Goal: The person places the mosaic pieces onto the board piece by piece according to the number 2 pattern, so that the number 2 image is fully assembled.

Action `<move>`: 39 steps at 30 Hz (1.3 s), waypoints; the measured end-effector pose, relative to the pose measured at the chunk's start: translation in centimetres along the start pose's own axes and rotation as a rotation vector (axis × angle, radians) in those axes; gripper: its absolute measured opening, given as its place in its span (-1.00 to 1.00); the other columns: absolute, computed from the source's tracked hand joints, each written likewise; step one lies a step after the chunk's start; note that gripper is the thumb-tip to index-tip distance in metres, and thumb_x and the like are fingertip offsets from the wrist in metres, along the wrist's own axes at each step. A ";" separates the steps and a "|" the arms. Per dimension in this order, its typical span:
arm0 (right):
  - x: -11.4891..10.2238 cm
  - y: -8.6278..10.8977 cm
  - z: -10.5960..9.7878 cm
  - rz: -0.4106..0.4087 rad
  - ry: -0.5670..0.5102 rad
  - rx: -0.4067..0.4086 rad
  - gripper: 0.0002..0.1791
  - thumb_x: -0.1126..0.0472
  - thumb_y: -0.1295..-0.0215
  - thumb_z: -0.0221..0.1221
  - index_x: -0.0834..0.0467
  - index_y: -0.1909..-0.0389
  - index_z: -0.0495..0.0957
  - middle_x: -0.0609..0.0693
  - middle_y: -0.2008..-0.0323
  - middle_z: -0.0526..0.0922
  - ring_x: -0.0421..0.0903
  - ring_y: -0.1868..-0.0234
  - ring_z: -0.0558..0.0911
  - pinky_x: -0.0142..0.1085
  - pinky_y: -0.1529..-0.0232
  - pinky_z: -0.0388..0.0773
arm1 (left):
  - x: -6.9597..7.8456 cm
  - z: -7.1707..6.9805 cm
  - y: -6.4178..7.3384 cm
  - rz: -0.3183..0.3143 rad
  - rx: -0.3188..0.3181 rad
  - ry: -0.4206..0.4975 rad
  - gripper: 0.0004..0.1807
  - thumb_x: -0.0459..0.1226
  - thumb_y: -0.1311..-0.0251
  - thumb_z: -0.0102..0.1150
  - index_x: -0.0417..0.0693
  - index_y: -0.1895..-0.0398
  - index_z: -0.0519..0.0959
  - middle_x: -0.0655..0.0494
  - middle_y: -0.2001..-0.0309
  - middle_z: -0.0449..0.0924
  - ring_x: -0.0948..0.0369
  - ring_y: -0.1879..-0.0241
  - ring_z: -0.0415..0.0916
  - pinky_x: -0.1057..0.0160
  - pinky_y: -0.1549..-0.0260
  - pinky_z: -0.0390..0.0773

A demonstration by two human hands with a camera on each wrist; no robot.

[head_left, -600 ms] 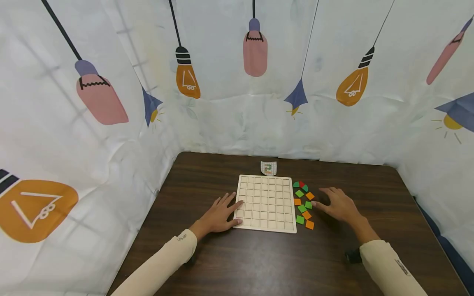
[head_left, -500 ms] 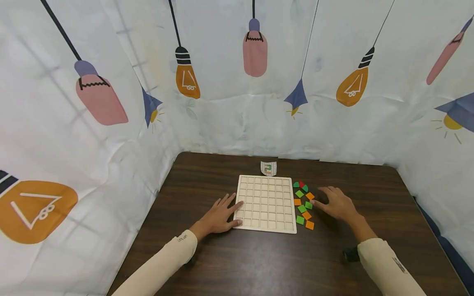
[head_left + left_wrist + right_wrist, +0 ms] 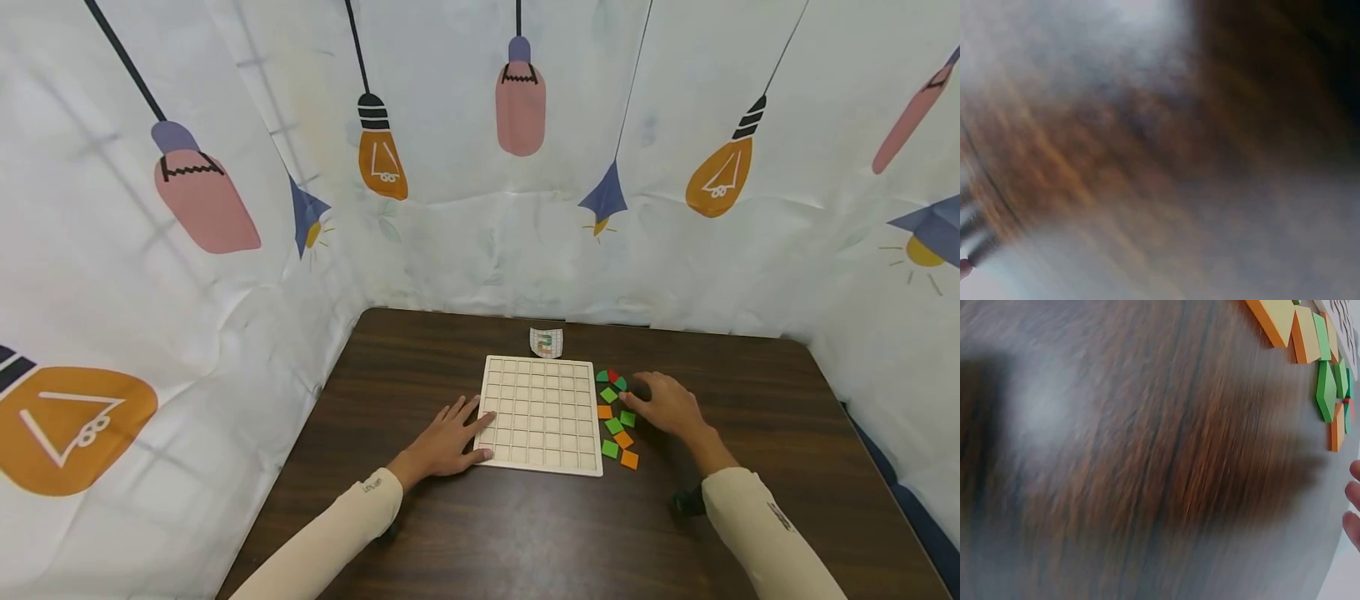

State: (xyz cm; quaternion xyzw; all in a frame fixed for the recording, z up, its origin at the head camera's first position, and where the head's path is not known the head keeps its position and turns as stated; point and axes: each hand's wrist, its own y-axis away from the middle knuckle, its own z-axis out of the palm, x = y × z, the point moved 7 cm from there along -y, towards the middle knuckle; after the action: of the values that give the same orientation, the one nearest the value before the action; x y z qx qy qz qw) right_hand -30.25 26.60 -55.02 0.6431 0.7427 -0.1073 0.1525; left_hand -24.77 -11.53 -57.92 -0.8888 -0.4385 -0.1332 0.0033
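Nearest the right hand [image 3: 666, 402] we find an orange tile [image 3: 1337, 428], lying flat at the right side of a loose group, partly covered by the thumb in the head view. Thumb and forefinger stand apart over it, the fingers loosely bent; we cannot tell whether the thumb touches it. In the right wrist view, three fingertips show at the frame's edge, apart from the tiles.

Around that tile we count three more orange tiles [image 3: 623, 439] and four green tiles [image 3: 610, 449], turned at various angles, some close together. At the far end of the group lie a red piece [image 3: 613, 377] and two dark green pieces [image 3: 602, 377] with curved edges, one on either side of the red.

Just left of the group lies a pale gridded board [image 3: 537, 415], flat. The left hand [image 3: 441, 444] rests at its left edge, fingers spread, thumb by the near corner. The left wrist view is mostly blur.

Beyond the board's far edge, a small printed card [image 3: 546, 342]. All of it sits on a dark wood-grain table [image 3: 540, 533]. Pale sleeves [image 3: 330, 533] cover both forearms. Behind, a white curtain [image 3: 465, 250] printed with hanging lamps.
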 end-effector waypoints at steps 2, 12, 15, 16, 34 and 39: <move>0.1 -0.4 0.2 0.018 -0.012 -0.002 -0.25 -0.23 -0.37 0.17 0.30 -0.30 0.47 0.38 -0.26 0.50 0.37 -0.24 0.49 0.31 -0.09 0.45 | 0.1 0.0 0.0 0.001 0.002 0.004 -0.21 0.31 -0.42 -0.18 0.22 -0.61 0.09 -0.15 -0.61 -0.08 -0.22 -0.56 -0.07 -0.32 -0.38 0.12; 0.5 -1.2 1.4 0.066 -0.105 0.036 -0.33 -0.14 -0.37 0.21 0.30 -0.26 0.51 0.35 -0.16 0.56 0.33 -0.14 0.56 0.25 0.00 0.50 | 0.3 0.2 0.0 0.002 -0.005 -0.017 -0.21 0.31 -0.44 -0.25 0.23 -0.62 0.06 -0.19 -0.60 -0.06 -0.23 -0.56 -0.07 -0.30 -0.38 0.12; 0.5 -1.2 1.5 0.076 -0.111 0.050 -0.38 -0.11 -0.37 0.23 0.30 -0.21 0.55 0.32 -0.09 0.58 0.29 -0.06 0.59 0.21 0.05 0.54 | 0.4 0.3 0.0 0.004 -0.004 -0.017 -0.21 0.31 -0.44 -0.26 0.23 -0.62 0.06 -0.19 -0.60 -0.06 -0.23 -0.56 -0.06 -0.30 -0.38 0.13; 0.5 -1.2 1.6 0.077 -0.111 0.052 -0.40 -0.10 -0.37 0.24 0.30 -0.20 0.56 0.32 -0.07 0.58 0.28 -0.04 0.60 0.20 0.06 0.54 | 0.4 0.3 0.0 0.005 -0.004 -0.015 -0.21 0.31 -0.44 -0.26 0.23 -0.62 0.06 -0.19 -0.60 -0.06 -0.23 -0.56 -0.07 -0.31 -0.38 0.13; 0.3 -2.0 1.6 0.098 -0.145 0.009 -0.51 0.06 -0.37 0.25 0.28 -0.19 0.60 0.35 -0.14 0.52 0.35 -0.11 0.54 0.21 0.09 0.53 | 0.2 0.3 -0.3 -0.006 0.005 -0.023 -0.29 0.24 -0.49 -0.24 0.26 -0.61 0.09 -0.19 -0.60 -0.06 -0.25 -0.55 -0.06 -0.32 -0.38 0.12; 0.0 -2.2 1.5 0.097 -0.145 -0.006 -0.48 0.06 -0.37 0.26 0.31 -0.23 0.57 0.39 -0.18 0.49 0.37 -0.13 0.53 0.18 0.10 0.55 | 0.2 0.3 -0.3 -0.009 0.001 -0.026 -0.30 0.23 -0.50 -0.25 0.26 -0.61 0.08 -0.19 -0.60 -0.06 -0.25 -0.55 -0.07 -0.31 -0.38 0.12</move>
State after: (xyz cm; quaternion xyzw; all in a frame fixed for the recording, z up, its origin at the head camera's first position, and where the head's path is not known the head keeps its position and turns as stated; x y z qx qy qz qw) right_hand -32.31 25.77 -56.53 0.6684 0.6981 -0.1439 0.2127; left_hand -24.80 -11.19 -58.24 -0.8884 -0.4426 -0.1215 -0.0023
